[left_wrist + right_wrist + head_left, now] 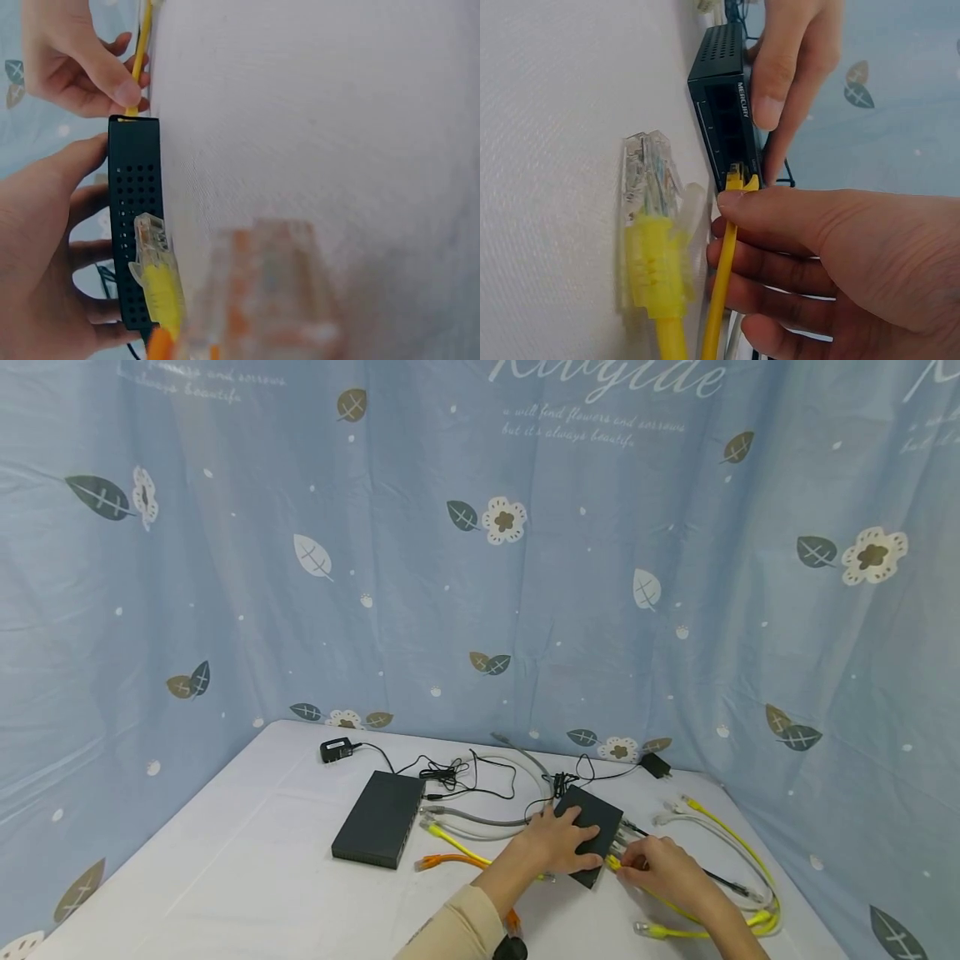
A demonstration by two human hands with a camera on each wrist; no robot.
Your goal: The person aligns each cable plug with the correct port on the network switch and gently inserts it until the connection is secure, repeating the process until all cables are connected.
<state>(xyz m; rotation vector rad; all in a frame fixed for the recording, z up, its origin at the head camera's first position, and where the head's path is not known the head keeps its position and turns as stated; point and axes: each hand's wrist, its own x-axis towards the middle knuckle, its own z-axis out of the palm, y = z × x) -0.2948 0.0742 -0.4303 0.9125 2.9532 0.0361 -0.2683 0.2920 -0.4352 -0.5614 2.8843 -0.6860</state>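
Yellow cable: its plug is at the end port of the black box, though how far in it sits we cannot tell. We see the right hand pinching it beside the port, between thumb and fingers. The left hand rests on the box's top, fingers spread. On the table, orange cable lies near a larger box.

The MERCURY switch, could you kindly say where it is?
In the head view, the MERCURY switch is right of centre, under the left hand and left of the right hand.
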